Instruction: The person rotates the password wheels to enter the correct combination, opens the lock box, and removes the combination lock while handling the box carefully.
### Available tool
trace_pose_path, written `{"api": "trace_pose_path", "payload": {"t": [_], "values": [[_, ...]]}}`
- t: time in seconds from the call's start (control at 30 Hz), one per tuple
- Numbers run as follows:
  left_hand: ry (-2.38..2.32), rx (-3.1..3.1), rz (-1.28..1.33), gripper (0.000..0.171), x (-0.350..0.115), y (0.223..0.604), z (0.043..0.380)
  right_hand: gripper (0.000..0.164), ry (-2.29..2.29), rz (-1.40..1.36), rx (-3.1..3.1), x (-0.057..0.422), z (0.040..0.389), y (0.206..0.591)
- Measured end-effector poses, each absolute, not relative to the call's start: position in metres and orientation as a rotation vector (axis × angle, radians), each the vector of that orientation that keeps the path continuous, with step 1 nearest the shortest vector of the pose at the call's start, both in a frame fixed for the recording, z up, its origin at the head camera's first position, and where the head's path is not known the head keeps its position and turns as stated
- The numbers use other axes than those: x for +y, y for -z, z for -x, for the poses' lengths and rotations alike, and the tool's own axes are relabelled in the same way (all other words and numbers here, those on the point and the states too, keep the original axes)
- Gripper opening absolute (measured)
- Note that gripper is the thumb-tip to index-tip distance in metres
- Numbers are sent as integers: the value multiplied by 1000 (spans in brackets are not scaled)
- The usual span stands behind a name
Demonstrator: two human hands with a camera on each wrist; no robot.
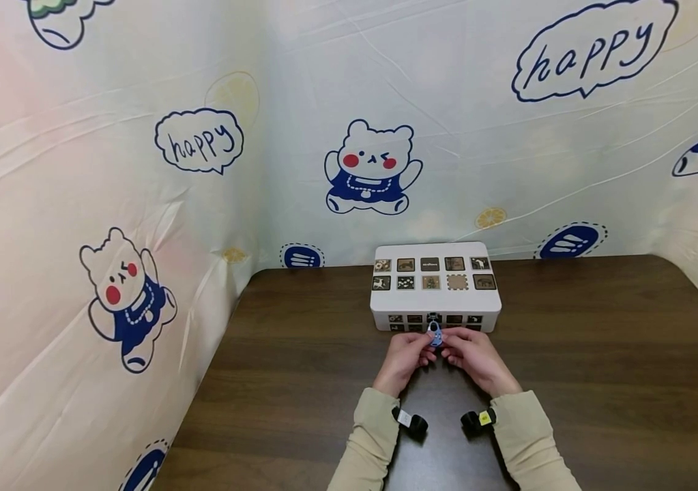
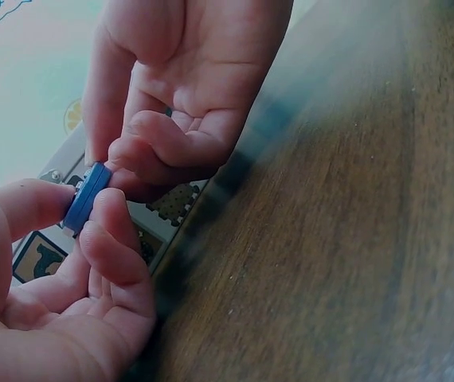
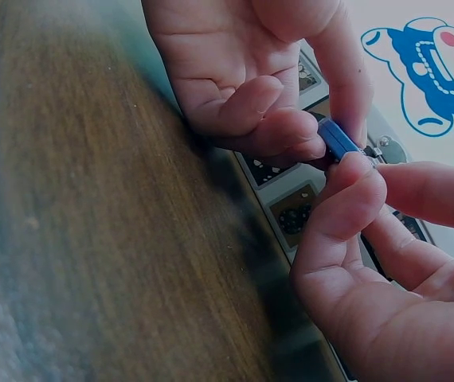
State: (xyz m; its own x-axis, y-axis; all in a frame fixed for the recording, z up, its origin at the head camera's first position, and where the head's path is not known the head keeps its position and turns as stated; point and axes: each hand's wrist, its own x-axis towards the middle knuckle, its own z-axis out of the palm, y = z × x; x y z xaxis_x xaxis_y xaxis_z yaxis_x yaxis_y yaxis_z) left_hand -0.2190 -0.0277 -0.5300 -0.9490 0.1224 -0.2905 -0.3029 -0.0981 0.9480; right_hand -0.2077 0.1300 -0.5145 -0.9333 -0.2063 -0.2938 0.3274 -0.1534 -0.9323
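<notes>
A small blue padlock (image 1: 437,338) is held up in front of a white box (image 1: 434,262) by both hands. My left hand (image 1: 400,358) pinches it from the left between thumb and fingertips; my right hand (image 1: 479,358) pinches its other side. In the left wrist view, the padlock (image 2: 88,197) shows edge-on, with small pale bumps along one face. The right wrist view shows the padlock (image 3: 340,140) partly hidden behind fingertips. A metal clasp (image 1: 433,317) sits on the box's front, just beyond the padlock; whether they touch I cannot tell.
Everything stands on a dark wooden table (image 1: 299,382). The box, printed with small brown and black pictures, lies near the table's back edge. A patterned curtain (image 1: 299,102) with cartoon bears hangs behind and to the left. Black wrist cameras (image 1: 411,424) are strapped near both sleeves.
</notes>
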Motion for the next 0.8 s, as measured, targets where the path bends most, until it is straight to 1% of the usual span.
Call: {"api": "trace_pose_path", "payload": {"t": [0.47,0.8], "values": [[-2132,1903,181,22,-27,531,219,32,2163,-155,1762,128,209,515],[-2156,1869,177,22,-28,533,221,36,2148,-136,1782,129,208,515]]}}
